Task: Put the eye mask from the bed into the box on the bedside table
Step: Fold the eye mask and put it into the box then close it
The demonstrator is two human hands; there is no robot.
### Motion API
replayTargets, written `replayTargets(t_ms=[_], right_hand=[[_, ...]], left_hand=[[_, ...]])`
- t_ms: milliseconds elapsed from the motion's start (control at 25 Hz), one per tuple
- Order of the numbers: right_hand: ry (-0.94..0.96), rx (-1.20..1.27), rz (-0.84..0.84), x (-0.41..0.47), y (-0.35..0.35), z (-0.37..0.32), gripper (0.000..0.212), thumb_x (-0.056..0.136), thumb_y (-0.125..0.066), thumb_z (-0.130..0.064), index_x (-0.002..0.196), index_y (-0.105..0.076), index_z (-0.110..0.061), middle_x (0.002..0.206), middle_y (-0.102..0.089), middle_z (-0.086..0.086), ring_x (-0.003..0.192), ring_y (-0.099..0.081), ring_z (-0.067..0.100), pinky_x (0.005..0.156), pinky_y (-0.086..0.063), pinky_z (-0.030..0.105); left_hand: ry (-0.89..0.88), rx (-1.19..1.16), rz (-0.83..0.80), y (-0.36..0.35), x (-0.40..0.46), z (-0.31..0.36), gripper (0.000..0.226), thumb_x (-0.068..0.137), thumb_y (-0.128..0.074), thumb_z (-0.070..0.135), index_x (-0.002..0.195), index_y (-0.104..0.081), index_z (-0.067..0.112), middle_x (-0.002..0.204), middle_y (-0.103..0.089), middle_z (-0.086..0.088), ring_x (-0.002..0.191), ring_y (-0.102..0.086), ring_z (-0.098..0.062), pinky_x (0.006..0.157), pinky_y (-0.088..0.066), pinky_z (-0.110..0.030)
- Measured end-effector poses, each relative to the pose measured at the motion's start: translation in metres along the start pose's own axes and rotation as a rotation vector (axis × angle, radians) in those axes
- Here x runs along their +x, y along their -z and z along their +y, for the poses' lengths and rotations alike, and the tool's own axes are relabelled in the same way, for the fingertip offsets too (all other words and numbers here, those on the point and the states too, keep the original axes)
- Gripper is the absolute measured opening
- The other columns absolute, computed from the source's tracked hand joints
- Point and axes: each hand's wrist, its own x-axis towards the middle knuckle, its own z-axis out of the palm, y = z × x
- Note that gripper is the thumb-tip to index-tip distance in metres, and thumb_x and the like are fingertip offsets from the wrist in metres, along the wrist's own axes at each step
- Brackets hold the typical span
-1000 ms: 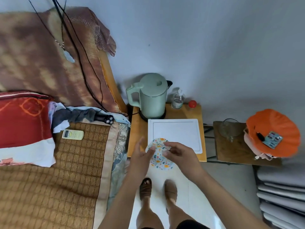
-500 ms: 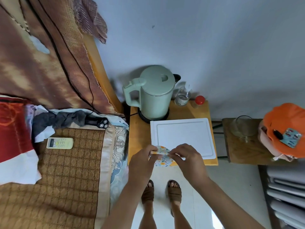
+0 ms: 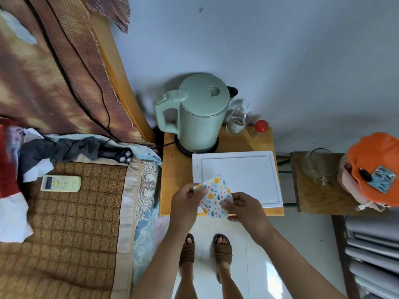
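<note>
At lower centre, the left hand and right hand both pinch the mask over the closed box on the counter.

My arms were bare to the frame's edge, no sleeves or rings that I could see. My feet wore brown strapped sandals at six o'clock, toes showing.

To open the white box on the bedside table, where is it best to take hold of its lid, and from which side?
Probably the front right corner of the lid, from the near side. The lid lies flat and closed, with its near edge at the table front. The kettle blocks the far edge, and both hands hold the eye mask, so one must let go.
</note>
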Motion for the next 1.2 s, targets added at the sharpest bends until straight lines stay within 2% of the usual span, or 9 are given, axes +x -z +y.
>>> replayTargets(t_ms=[120, 240, 360, 440, 600, 760, 920, 1080, 1200], right_hand=[[-0.043, 0.079, 0.146, 0.017, -0.005, 0.01, 0.008, 0.08, -0.071, -0.009, 0.081, -0.064, -0.013, 0.082, -0.071, 0.004, 0.07, -0.067, 0.013, 0.057, -0.054, 0.023], [-0.066, 0.147, 0.242, 0.04, -0.01, 0.016, 0.01, 0.083, -0.068, -0.006, 0.079, -0.061, -0.013, 0.085, -0.068, 0.006, 0.073, -0.065, 0.016, 0.059, -0.053, 0.025], [-0.019, -0.041, 0.316, 0.06, -0.016, 0.023, 0.009, 0.086, -0.065, -0.015, 0.089, -0.058, -0.012, 0.09, -0.069, 0.009, 0.071, -0.065, 0.015, 0.055, -0.051, 0.026], [0.016, -0.419, 0.314, 0.066, -0.018, 0.03, 0.022, 0.088, -0.06, -0.03, 0.099, -0.054, -0.013, 0.088, -0.07, 0.008, 0.071, -0.066, 0.019, 0.056, -0.05, 0.03], [0.237, -1.072, 0.337, 0.068, -0.009, 0.039, 0.043, 0.089, -0.055, -0.042, 0.122, -0.048, -0.016, 0.116, -0.06, 0.009, 0.108, -0.056, 0.028, 0.079, -0.049, 0.039], [0.278, -1.322, 0.181, 0.068, 0.011, 0.048, 0.069, 0.088, -0.052, -0.05, 0.145, -0.026, -0.021, 0.156, -0.019, 0.008, 0.144, -0.017, 0.024, 0.112, -0.03, 0.046], [0.216, -1.467, 0.03, 0.068, 0.019, 0.054, 0.084, 0.087, -0.048, -0.055, 0.148, 0.001, -0.026, 0.159, 0.011, 0.004, 0.147, 0.008, 0.023, 0.116, -0.022, 0.049], [0.217, -1.505, 0.038, 0.068, 0.017, 0.057, 0.092, 0.085, -0.054, -0.052, 0.148, 0.006, -0.022, 0.158, 0.017, 0.006, 0.146, 0.012, 0.026, 0.115, -0.023, 0.049], [0.262, -1.396, 0.077, 0.068, 0.015, 0.058, 0.093, 0.085, -0.057, -0.049, 0.147, 0.008, -0.025, 0.159, 0.01, 0.004, 0.147, 0.008, 0.023, 0.114, -0.024, 0.053]], left_hand=[[0.038, 0.052, 0.069, 0.001, 0.016, -0.018, 0.017, 0.089, -0.059, 0.029, 0.104, -0.057, 0.022, 0.099, -0.068, -0.002, 0.088, -0.066, -0.019, 0.081, -0.05, -0.036], [0.077, 0.156, 0.128, 0.013, 0.037, -0.042, 0.031, 0.091, -0.055, 0.03, 0.118, -0.055, 0.016, 0.116, -0.062, -0.005, 0.102, -0.058, -0.02, 0.084, -0.04, -0.028], [0.169, 0.212, 0.004, 0.018, 0.058, -0.062, 0.04, 0.091, -0.055, 0.034, 0.124, -0.051, 0.013, 0.11, -0.052, 0.004, 0.103, -0.048, -0.012, 0.082, -0.036, -0.025], [0.188, 0.165, -0.096, 0.017, 0.07, -0.069, 0.023, 0.09, -0.057, 0.034, 0.104, -0.054, 0.017, 0.099, -0.053, 0.004, 0.095, -0.048, -0.013, 0.071, -0.038, -0.025], [0.208, 0.062, -0.205, 0.007, 0.088, -0.07, 0.005, 0.084, -0.067, 0.027, 0.081, -0.063, 0.028, 0.087, -0.068, 0.005, 0.08, -0.065, -0.011, 0.058, -0.051, -0.014], [0.245, 0.031, -0.227, 0.005, 0.096, -0.075, 0.026, 0.07, -0.079, 0.036, 0.089, -0.061, 0.036, 0.093, -0.069, 0.012, 0.085, -0.066, -0.002, 0.064, -0.051, -0.016], [0.344, -0.011, -0.232, 0.007, 0.105, -0.081, 0.061, 0.061, -0.084, 0.039, 0.112, -0.053, 0.025, 0.112, -0.065, 0.001, 0.101, -0.062, -0.015, 0.081, -0.05, -0.029], [0.386, -0.033, -0.27, 0.002, 0.114, -0.082, 0.086, 0.055, -0.087, 0.037, 0.129, -0.046, 0.02, 0.118, -0.064, -0.003, 0.107, -0.062, -0.022, 0.098, -0.049, -0.045], [0.399, -0.054, -0.274, 0.006, 0.117, -0.083, 0.098, 0.048, -0.09, 0.039, 0.131, -0.043, 0.02, 0.121, -0.063, -0.005, 0.106, -0.061, -0.022, 0.094, -0.05, -0.04]])
